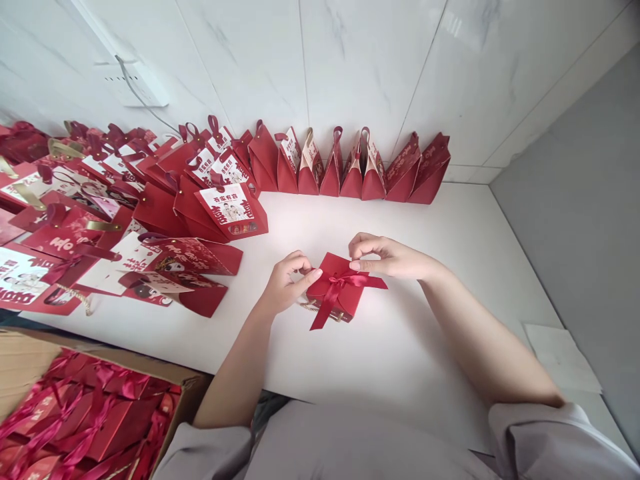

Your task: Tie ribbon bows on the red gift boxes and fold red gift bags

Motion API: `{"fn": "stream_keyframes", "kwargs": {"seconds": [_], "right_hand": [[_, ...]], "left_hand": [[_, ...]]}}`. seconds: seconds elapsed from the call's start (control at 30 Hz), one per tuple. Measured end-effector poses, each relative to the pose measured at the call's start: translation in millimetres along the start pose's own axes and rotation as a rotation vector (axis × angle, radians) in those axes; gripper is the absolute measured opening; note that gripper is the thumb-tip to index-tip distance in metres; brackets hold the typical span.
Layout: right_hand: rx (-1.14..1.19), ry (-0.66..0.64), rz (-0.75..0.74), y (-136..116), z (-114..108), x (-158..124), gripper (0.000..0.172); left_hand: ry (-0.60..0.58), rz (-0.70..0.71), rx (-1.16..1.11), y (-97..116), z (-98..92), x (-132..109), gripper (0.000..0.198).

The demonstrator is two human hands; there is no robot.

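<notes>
Head view shows a small red paper gift box (339, 288), matte and angular, lying on the smooth white table (425, 333) with a glossy red satin ribbon (336, 293) tied in a bow across its top. Left hand (286, 283) pinches the box's left edge, forefinger laid on the lid; right hand (385, 257) pinches the bow's right loop between thumb and fingertips. Along the marble wall stands a row of folded red paper bags (350, 167); more bags (125, 200), printed and ribbon-handled, lie heaped at left. A cardboard carton (193, 383) of ribboned boxes sits at lower left, below the table edge.
</notes>
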State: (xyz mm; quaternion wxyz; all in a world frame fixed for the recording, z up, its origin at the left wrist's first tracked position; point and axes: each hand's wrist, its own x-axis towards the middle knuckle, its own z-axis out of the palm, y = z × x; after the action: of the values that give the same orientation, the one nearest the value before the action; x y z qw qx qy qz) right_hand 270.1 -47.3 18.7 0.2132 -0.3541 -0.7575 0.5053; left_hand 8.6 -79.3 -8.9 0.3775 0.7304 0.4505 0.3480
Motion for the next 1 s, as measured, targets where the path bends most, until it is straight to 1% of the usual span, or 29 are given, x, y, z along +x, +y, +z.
{"fn": "stream_keyframes", "kwargs": {"seconds": [0.07, 0.13, 0.23, 0.33, 0.4, 0.53, 0.63, 0.73, 0.9, 1.0], "right_hand": [[0.045, -0.015, 0.031, -3, 2, -1, 0.037], [0.136, -0.062, 0.053, -5, 4, -2, 0.035], [0.228, -0.066, 0.040, -5, 8, -3, 0.026], [0.242, -0.068, 0.037, -5, 11, -3, 0.026], [0.229, -0.078, 0.043, -5, 11, -2, 0.028], [0.210, -0.104, 0.087, -6, 9, -1, 0.033], [0.213, -0.138, 0.112, -6, 7, -1, 0.033], [0.233, -0.178, 0.110, -5, 5, 0, 0.033], [0.211, -0.200, 0.126, -1, 4, 2, 0.038], [0.229, -0.245, 0.166, 3, 4, 3, 0.038]], "left_hand": [[0.014, -0.009, -0.035, 2, 1.0, -1, 0.031], [0.042, -0.026, -0.056, 2, 1.9, -2, 0.031], [0.129, -0.021, -0.111, 0, 3.0, -3, 0.031], [0.184, -0.008, -0.172, -3, 1.6, -3, 0.021], [0.157, -0.012, -0.157, -3, -1.1, -2, 0.011], [0.028, -0.016, -0.065, 0, -7.6, -4, 0.013], [-0.038, -0.042, -0.048, 0, -12.1, -5, 0.016], [-0.072, -0.064, 0.003, 0, -16.7, -5, 0.018], [-0.111, 0.007, 0.094, -1, -23.3, -3, 0.017], [-0.157, 0.009, 0.101, -1, -23.5, -3, 0.019]]}}
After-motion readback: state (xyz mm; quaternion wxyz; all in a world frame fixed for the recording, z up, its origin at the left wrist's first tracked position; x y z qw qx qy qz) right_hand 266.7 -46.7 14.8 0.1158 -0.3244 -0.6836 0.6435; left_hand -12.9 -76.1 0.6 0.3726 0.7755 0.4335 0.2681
